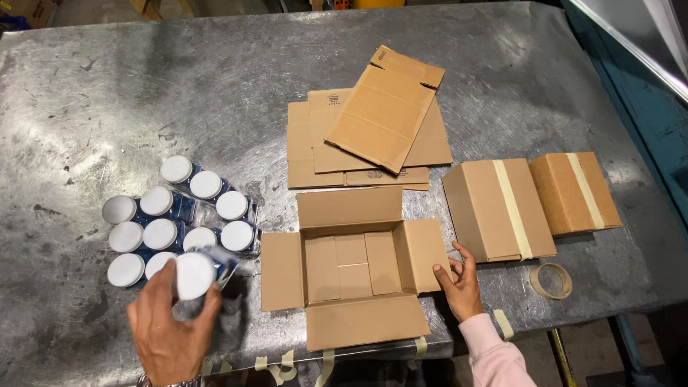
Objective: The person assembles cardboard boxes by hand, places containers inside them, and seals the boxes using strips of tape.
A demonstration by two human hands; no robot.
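An open brown cardboard box sits near the front edge of the bench, all 4 flaps spread flat. Behind it lies a stack of flattened brown cartons. To its right stand 2 closed brown boxes, the larger beside the smaller, each sealed with a pale tape strip.

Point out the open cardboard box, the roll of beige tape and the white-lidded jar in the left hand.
Open brown cardboard box (351, 266), head view, inner bottom flaps.
Roll of beige tape (550, 280), head view, ring's edge.
White-lidded jar (195, 275), head view, lid centre.
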